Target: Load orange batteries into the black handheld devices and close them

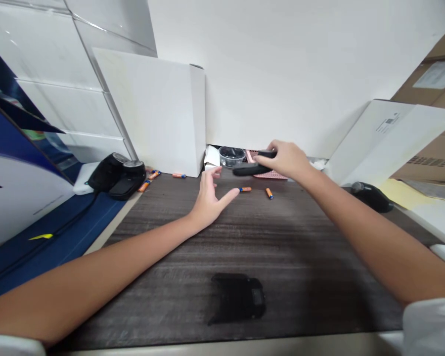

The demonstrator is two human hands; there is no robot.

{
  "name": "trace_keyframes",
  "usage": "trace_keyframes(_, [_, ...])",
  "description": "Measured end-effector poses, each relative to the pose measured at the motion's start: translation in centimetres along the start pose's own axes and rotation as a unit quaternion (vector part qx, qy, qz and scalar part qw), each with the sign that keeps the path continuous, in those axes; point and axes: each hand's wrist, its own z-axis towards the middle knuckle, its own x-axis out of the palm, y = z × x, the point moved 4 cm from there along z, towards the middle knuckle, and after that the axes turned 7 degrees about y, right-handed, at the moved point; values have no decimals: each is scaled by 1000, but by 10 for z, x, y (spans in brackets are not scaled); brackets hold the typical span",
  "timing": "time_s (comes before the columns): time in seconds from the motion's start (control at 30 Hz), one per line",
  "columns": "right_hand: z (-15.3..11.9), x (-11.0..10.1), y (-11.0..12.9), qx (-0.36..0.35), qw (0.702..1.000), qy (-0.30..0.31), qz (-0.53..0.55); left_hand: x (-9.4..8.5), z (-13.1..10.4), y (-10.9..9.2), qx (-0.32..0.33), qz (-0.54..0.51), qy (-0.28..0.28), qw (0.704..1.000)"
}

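Observation:
My right hand (284, 158) is closed around a black elongated object (247, 170), blurred, of a kind I cannot make out. It hovers in front of a pink perforated basket (272, 175) by the wall. Palm turned inward, my left hand (210, 200) is open and holds nothing, its fingers apart. Close to its thumb tip lies an orange and blue battery (245, 189), and a second battery (269, 193) lies to the right. Near the front edge of the dark wooden table (163, 277) lies a flat black plastic piece (241, 297), smeared by motion.
More batteries (178, 175) lie toward the back left, beside black devices (128, 175) with a cable. A clear round tub (232, 156) stands by the wall. White boxes (152, 109) flank the back. At right are a black object (371, 196) and cardboard boxes (430, 153).

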Motion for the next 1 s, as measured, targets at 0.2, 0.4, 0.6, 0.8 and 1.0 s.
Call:
trace_keyframes(0.2, [-24, 41, 58, -22, 991, 132, -1, -6, 0, -21, 95, 204, 100, 969])
trace_keyframes(0.4, [-9, 76, 39, -41, 946, 201, 251, -16, 9, 10, -54, 142, 92, 984])
trace_keyframes(0.6, [-28, 118, 4, -184, 973, 133, 32, -11, 17, 38, -232, -282, 50, 930])
trace_keyframes(0.8, [-44, 141, -2, -222, 972, 68, 35, -3, 15, 27, -313, -428, 101, 842])
trace_keyframes(1.0, [-55, 132, 3, -164, 974, -19, 155, -1, 14, 29, -320, -428, 196, 822])
